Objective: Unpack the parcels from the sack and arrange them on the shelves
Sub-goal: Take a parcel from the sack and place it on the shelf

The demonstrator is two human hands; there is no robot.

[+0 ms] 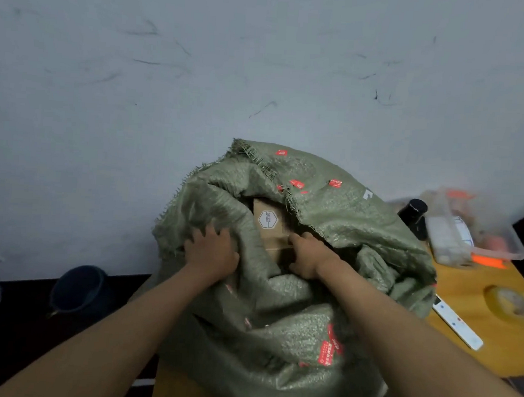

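Observation:
A large green woven sack [339, 228] with red printed marks stands on a wooden table, its mouth open toward me. Inside the opening shows a brown cardboard parcel [268, 220] with a white hexagon label. My left hand [212, 252] grips the sack's left edge and holds the fabric back. My right hand [307, 257] reaches into the opening with its fingers curled round the right side of the parcel. The lower part of the parcel is hidden by the sack and my hands.
A wooden table [492, 347] carries a clear plastic bin [481, 232] of odds and ends, a black bottle [413, 215], a roll of tape [509, 301] and a white remote [458, 323] on the right. A dark bucket [77, 287] stands on the floor at left, a scuffed wall behind.

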